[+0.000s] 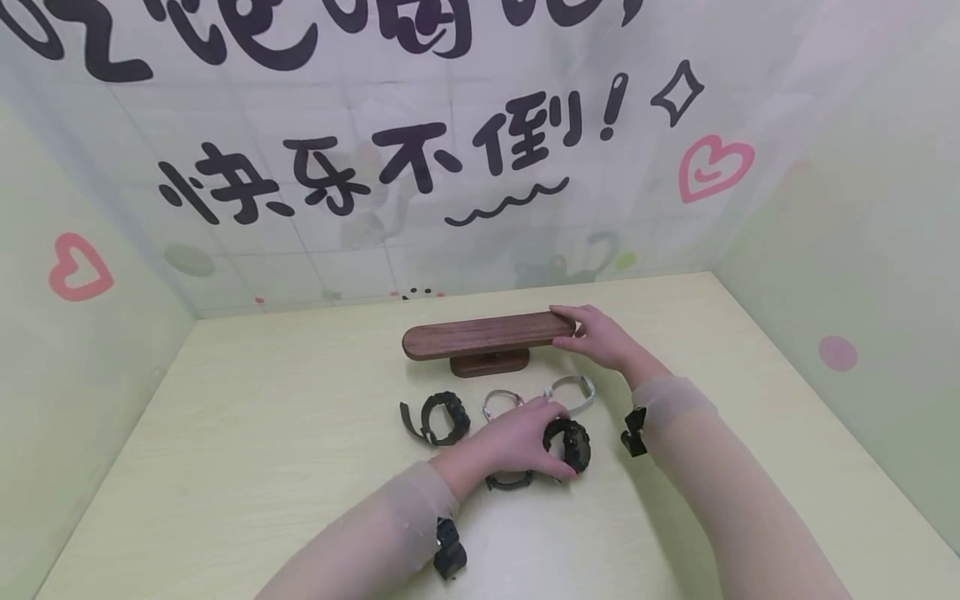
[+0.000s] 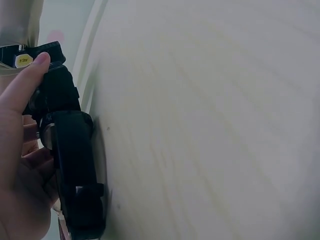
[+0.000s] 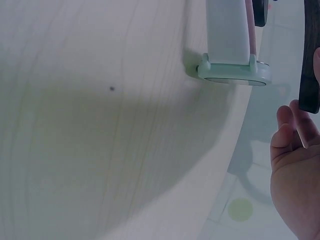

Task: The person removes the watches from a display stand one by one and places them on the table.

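My left hand (image 1: 517, 437) grips a chunky black wristwatch (image 1: 576, 447) standing on its side on the table. In the left wrist view the thumb presses one end of that black watch (image 2: 75, 155), and the fingers lie behind it. My right hand (image 1: 603, 337) holds the right end of a dark wooden bar-shaped stand (image 1: 480, 335) on an oval foot, fingertips above and thumb below. Just in front of this hand a pale green watch (image 1: 576, 393) stands on its side; the right wrist view shows its case (image 3: 232, 74) close up.
Another black watch (image 1: 447, 419) with its strap unfastened stands on the left. A slim light-banded watch (image 1: 502, 402) and a dark-banded one (image 1: 510, 481) are partly hidden by the left hand and forearm. Printed walls (image 1: 420, 258) enclose the pale wooden table (image 1: 247, 433).
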A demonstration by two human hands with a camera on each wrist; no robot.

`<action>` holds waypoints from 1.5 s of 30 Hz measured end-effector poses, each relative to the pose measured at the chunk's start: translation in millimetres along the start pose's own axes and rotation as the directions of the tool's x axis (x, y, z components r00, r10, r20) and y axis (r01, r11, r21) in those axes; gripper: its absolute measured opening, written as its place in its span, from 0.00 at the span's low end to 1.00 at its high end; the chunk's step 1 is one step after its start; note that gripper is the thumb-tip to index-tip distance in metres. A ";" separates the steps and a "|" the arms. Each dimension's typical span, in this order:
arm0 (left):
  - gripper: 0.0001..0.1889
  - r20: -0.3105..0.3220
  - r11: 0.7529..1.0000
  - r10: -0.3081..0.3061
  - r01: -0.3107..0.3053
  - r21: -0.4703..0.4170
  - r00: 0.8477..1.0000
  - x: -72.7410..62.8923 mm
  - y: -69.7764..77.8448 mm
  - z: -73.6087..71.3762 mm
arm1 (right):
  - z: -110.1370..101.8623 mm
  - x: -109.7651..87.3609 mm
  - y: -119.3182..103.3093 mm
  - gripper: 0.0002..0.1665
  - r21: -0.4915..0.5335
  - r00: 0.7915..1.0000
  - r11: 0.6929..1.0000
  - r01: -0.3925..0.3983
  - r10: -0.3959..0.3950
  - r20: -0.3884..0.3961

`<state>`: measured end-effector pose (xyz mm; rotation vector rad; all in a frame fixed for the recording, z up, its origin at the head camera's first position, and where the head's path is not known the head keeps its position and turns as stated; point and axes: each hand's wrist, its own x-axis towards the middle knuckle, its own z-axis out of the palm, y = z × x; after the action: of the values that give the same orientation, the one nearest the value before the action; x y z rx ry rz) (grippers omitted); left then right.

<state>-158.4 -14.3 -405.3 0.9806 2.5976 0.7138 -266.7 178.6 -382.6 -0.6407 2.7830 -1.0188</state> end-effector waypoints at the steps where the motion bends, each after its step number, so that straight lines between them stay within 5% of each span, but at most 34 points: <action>1: 0.41 0.000 1.000 -0.004 0.004 0.000 1.000 0.0 0.6 0.5 | 0.1 0.0 0.1 0.35 0.000 1.000 1.000 -0.001 0.001 0.000; 18: 0.43 0.017 0.997 -0.075 0.074 0.007 0.997 0.6 7.1 6.6 | 0.9 -0.7 -0.7 0.36 0.004 1.000 1.000 -0.021 0.021 0.018; 33: 0.44 0.002 0.999 -0.052 0.052 -0.013 0.999 2.1 4.3 4.1 | -1.1 -1.1 7.4 0.38 -0.003 1.000 1.000 -0.018 0.018 0.009; 39: 0.44 -0.022 0.996 -0.064 0.063 -0.057 0.998 2.2 2.6 -10.9 | -4.2 -3.3 8.9 0.39 -0.012 1.000 1.000 -0.019 0.019 -0.002; 45: 0.40 -0.147 0.992 -0.090 0.076 -0.098 0.985 -6.1 -7.5 -42.7 | -6.8 -6.1 9.3 0.44 0.012 0.999 0.999 -0.046 0.046 -0.020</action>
<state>-175.6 -38.2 -373.0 0.8154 2.6883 0.9093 -266.1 191.6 -383.5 -0.5651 2.7929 -1.0370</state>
